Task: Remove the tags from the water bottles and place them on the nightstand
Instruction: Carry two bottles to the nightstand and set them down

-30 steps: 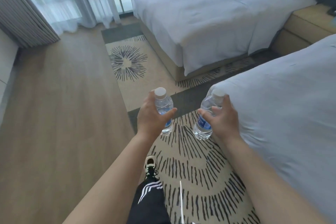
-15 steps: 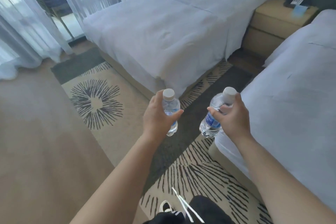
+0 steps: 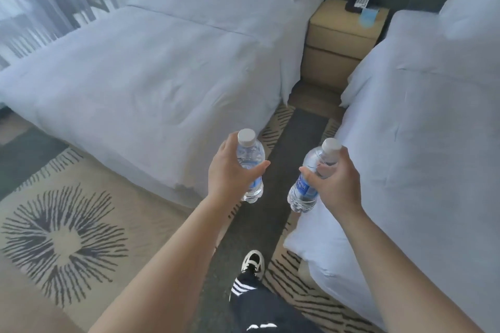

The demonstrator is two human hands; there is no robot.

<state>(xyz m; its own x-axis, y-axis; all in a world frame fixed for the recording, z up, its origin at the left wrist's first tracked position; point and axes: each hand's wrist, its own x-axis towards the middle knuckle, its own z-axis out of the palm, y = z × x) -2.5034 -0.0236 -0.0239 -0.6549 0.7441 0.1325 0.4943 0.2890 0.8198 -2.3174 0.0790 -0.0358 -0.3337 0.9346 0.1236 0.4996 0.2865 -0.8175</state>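
Note:
I hold two small clear water bottles with white caps and blue labels. My left hand (image 3: pixel 230 173) is wrapped around the left bottle (image 3: pixel 250 154), which stands upright. In my right hand (image 3: pixel 335 184) the right bottle (image 3: pixel 305 189) tilts with its cap to the upper right. No tag shows on either bottle. The tan nightstand (image 3: pixel 338 32) stands far ahead between the two beds, well beyond both hands.
A white bed (image 3: pixel 151 67) lies to the left and another white bed (image 3: pixel 422 121) to the right, with a narrow dark rug aisle (image 3: pixel 295 143) between them. A dark phone (image 3: pixel 361 0) and a blue card (image 3: pixel 368 17) sit on the nightstand. Curtains hang at far left.
My view has swung right and forward, bringing the nightstand and the aisle toward the centre. Both hands still hold their bottles in the same way.

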